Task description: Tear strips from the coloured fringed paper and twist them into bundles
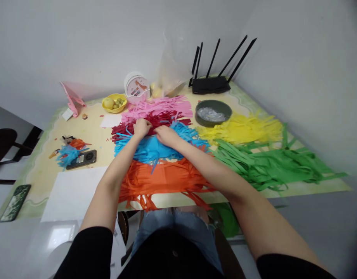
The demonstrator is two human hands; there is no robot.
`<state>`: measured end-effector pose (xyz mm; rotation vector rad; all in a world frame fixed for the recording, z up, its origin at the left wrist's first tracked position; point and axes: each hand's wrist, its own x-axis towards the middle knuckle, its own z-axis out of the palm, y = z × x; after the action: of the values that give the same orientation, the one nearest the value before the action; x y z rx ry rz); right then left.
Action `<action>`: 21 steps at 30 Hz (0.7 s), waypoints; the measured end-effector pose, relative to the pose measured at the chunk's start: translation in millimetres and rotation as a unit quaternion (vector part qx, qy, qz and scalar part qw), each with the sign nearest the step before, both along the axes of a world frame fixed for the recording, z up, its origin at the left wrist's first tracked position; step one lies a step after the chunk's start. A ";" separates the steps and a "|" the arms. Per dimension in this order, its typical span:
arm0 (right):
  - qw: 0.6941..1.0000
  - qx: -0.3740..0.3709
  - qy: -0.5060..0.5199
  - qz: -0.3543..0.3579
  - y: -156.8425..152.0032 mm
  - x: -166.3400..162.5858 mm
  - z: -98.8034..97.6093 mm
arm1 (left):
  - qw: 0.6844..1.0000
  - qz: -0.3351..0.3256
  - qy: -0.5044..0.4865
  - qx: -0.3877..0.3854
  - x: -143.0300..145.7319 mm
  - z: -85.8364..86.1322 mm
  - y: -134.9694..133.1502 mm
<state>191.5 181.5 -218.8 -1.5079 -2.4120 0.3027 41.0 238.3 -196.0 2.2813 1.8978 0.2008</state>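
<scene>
My left hand [142, 127] rests over the dark red fringed paper [161, 117], its fingers drawn together at the edge. Close by on the right, my right hand [167, 135] also has its fingers pinched on that red paper. Below both hands spreads a blue fringed paper [151, 148], partly under my right wrist. An orange fringed paper [163, 178] lies nearest my body, with strips hanging over the table edge. Beyond the red one is a pink fringed paper [167, 106]. The fingertips are small in view.
Yellow [242, 130] and green fringed paper [283, 164] lie on the right. Behind stand a grey-green bowl [227, 112], a black router [212, 85], a white round tub [137, 86] and a yellow fruit bowl [116, 110]. Phones [15, 203] and a white sheet [70, 193] lie left.
</scene>
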 end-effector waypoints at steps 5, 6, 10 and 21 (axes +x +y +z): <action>0.999 -0.023 -0.019 0.013 6.6 -29.0 -18.8 | 0.997 0.014 -0.012 0.071 4.9 8.1 -7.1; 0.999 -0.031 -0.020 0.000 9.6 -32.5 -21.0 | 0.996 0.015 -0.015 0.086 5.6 9.6 -9.4; 0.996 -0.061 0.002 -0.071 21.0 -39.4 -22.2 | 0.990 0.004 -0.026 0.141 3.0 16.2 -14.2; 0.942 -0.126 0.239 -0.197 58.8 -37.9 -13.0 | 0.902 0.120 -0.289 0.298 -49.5 54.6 27.9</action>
<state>153.6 240.4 -231.8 -1.7349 -1.7022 0.8052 -8.5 266.2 -141.4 1.9129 1.9226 1.4893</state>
